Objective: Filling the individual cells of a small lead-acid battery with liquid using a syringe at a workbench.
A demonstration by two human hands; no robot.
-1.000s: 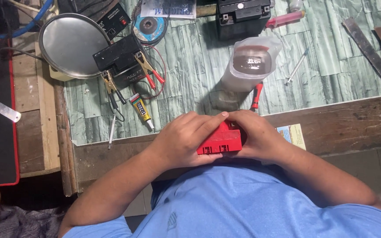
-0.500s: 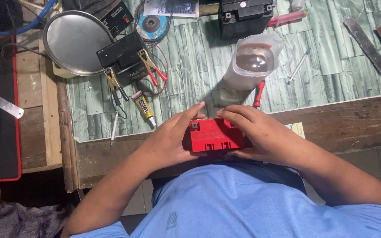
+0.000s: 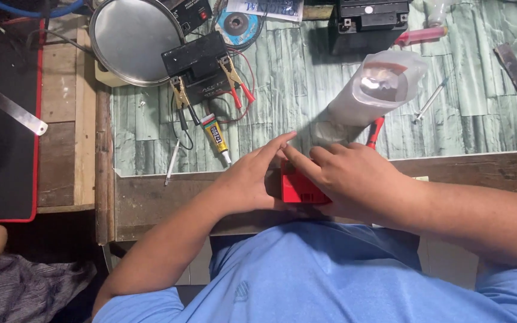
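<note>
Here both hands (image 3: pixel 306 176) clasp the red box (image 3: pixel 297 190), beside a clear jar (image 3: pixel 372 93)

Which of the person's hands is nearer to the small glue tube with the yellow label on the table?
The left hand. Its fingertips lie just right of the small glue tube with the yellow label, while the right hand rests farther right, over the red plastic box.

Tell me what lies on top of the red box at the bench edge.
Both hands lie on the red box: the left hand covers its left side, the right hand its top and right. Only a red strip between them shows; the rest is hidden.
</note>
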